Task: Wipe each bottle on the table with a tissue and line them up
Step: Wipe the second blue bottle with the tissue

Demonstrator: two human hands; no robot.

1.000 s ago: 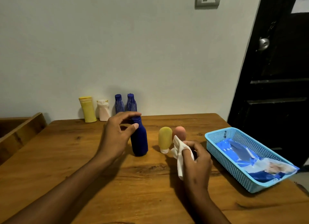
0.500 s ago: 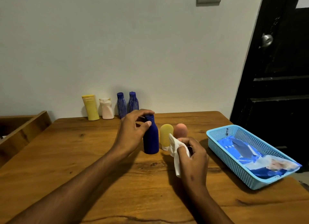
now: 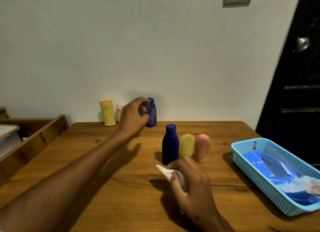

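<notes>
Nearest to us, our right hand (image 3: 190,181) rests low over the wooden surface (image 3: 121,188), its fingers curled round a crumpled white tissue (image 3: 167,173) whose pointed end sticks out to the left of the knuckles. Just beyond that hand three bottles stand upright in a close row: a dark blue bottle (image 3: 170,144) with a round cap on the left, a yellow bottle (image 3: 187,145) in the middle, and a pink bottle (image 3: 202,148) on the right. The yellow and pink ones stand on their caps, rounded ends up, and each bottle sits just beside its neighbour.

To the right, near the surface's edge, lies a light blue basket (image 3: 259,176) holding a blue and white packet (image 3: 284,176).

Our left arm stretches across the surface from the near left toward the far edge. There our left hand (image 3: 134,116) has its fingers curled around a ribbed blue bottle (image 3: 152,114) that stands by the wall; the picture is blurred here, so we cannot tell whether a second blue bottle hides behind the fingers. Left of the hand, against the wall, a small white bottle (image 3: 119,110) peeks out, and farther left stands a yellow flip-top bottle (image 3: 108,112).

At the far left a wooden tray (image 3: 34,138) adjoins the surface.
</notes>
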